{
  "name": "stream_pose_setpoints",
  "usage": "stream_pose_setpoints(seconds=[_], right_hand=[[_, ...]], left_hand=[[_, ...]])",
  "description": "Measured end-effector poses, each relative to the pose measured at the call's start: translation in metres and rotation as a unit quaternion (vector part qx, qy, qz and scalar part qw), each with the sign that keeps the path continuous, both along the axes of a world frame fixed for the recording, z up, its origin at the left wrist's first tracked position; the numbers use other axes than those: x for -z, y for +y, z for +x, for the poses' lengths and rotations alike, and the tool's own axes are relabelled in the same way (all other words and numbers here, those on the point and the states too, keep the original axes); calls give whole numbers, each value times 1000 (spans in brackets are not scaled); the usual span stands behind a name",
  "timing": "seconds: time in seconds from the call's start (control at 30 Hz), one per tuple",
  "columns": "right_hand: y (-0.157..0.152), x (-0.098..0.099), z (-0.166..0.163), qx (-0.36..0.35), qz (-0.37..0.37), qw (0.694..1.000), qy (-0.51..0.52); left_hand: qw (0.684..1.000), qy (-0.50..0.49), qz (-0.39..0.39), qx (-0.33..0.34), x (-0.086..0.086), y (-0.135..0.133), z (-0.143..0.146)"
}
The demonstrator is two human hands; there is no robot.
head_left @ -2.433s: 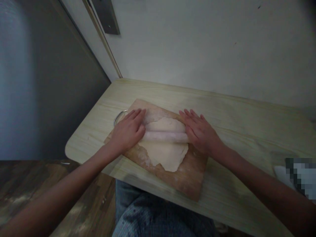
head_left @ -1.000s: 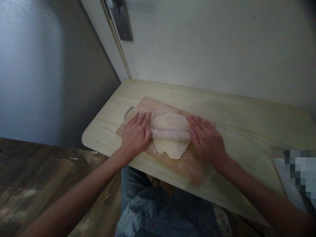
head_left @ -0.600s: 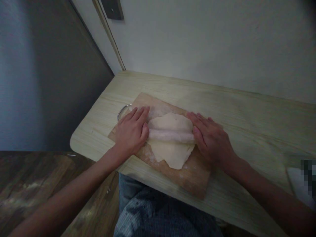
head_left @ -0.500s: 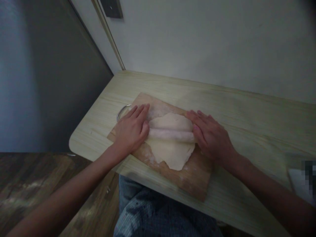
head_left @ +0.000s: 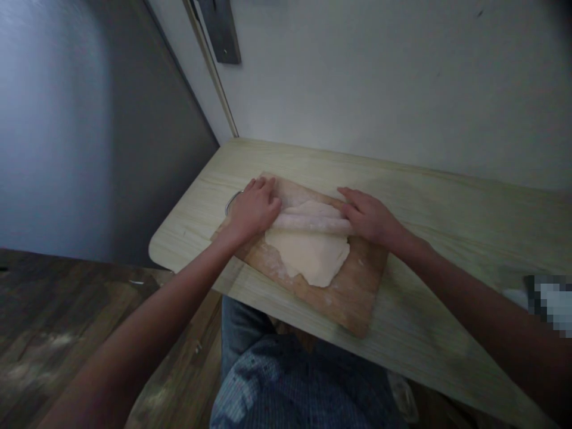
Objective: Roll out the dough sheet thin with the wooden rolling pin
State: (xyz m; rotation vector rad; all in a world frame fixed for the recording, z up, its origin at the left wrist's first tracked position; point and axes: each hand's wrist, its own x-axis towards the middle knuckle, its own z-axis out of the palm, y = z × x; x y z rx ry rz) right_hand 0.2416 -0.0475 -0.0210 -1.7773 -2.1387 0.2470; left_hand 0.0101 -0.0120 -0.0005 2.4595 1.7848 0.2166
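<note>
A pale, floured rolling pin [head_left: 313, 224] lies across a thin, uneven sheet of dough [head_left: 310, 256]. The dough rests on a wooden cutting board [head_left: 353, 304] dusted with flour. My left hand [head_left: 255, 205] covers the pin's left end, its fingers curled over toward the far side. Over the right end is my right hand [head_left: 369, 215], thumb near the pin and fingers reaching forward. Both palms hide the ends of the pin. A metal ring handle [head_left: 230, 202] shows at the board's left side, partly behind my left hand.
The board sits on a light wood-grain table [head_left: 447, 226] against a white wall [head_left: 379, 77]. A large grey panel [head_left: 134, 149] stands at the left. A blurred-out object [head_left: 554, 304] lies at the right edge. My legs in jeans [head_left: 243, 333] are under the table's front edge.
Both hands have pushed the rolling pin away from me, from the dough's middle toward its far edge. More of the near dough shows. The camera view has shifted slightly.
</note>
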Motion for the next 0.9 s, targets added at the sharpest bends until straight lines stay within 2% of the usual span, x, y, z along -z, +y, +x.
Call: stream_pose_setpoints(seconds=[0.13,0.37,0.53,0.9], right_hand=[[1,-4,-2,24,-20,999,-8],[-10,-18,-9,57,-56,997,-15],[-16,-16,-10,76,-60,995,-23],[-30,-19,-14,80,-30,992,-93]], left_hand=[[1000,-2,-20,-13,3,7,-2],[994,-6,-55,-97,-1,5,0],[987,-12,-60,-148,-1,0,0],[988,17,-35,-147,-1,-16,-2]])
